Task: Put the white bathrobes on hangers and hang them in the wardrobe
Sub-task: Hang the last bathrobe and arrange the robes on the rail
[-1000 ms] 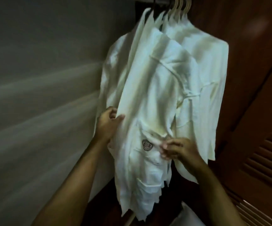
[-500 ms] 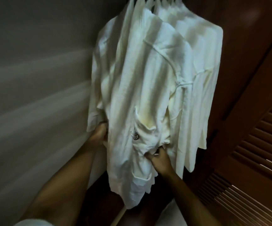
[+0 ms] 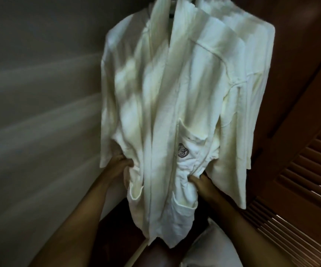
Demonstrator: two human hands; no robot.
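Bathrobes (image 3: 175,93) hanging at 12 o'clock; left hand (image 3: 120,163) has slid down to grip the waist, right hand (image 3: 201,181) bunches fabric below the pocket: final straightening

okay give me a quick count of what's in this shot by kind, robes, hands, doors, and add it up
White bathrobes hanging: at least 2, the front bathrobe and another behind it; more may be hidden.
Hands: 2, left hand and right hand, both gripping the front bathrobe.
Louvred wooden doors: 1, the wardrobe door.
Total: at least 5.
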